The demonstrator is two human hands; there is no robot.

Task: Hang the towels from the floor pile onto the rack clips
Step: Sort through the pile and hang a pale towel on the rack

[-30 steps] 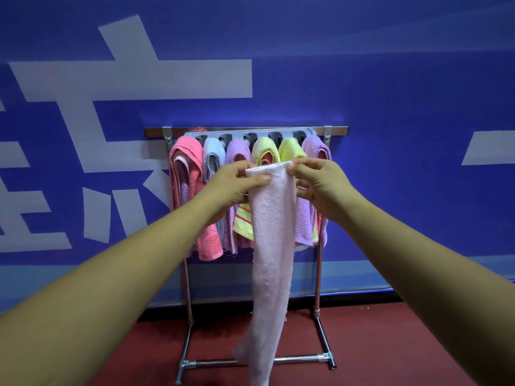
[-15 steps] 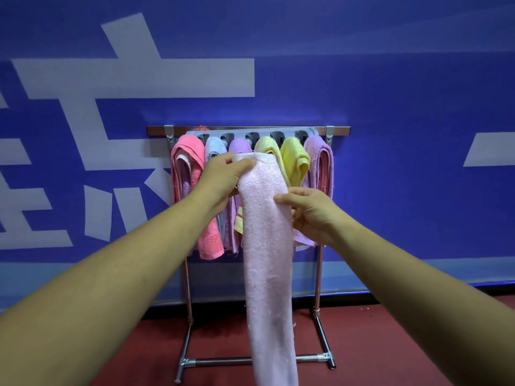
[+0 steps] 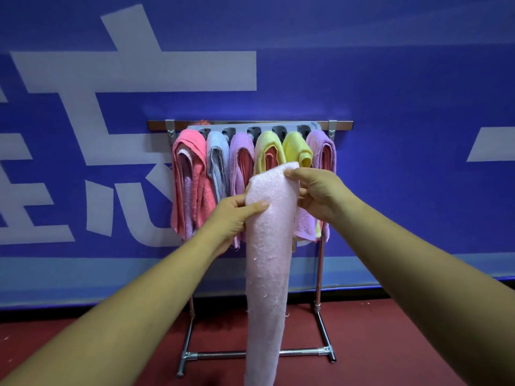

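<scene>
The pale pink towel [image 3: 266, 260] hangs long in front of the rack [image 3: 250, 125] of hung towels [image 3: 192, 179]. The left hand [image 3: 232, 218] pinches its left upper edge, thumb across the front. Slightly higher, the right hand [image 3: 320, 192] grips the top right corner.

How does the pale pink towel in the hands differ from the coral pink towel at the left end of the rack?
The pale pink towel is lighter than the coral pink towel. The pale one is pinched by the left hand and right hand, not on the rack; the coral one hangs from it. The pale one trails as one long strip; the coral one is folded into layers. Both look like terry cloth.
</scene>
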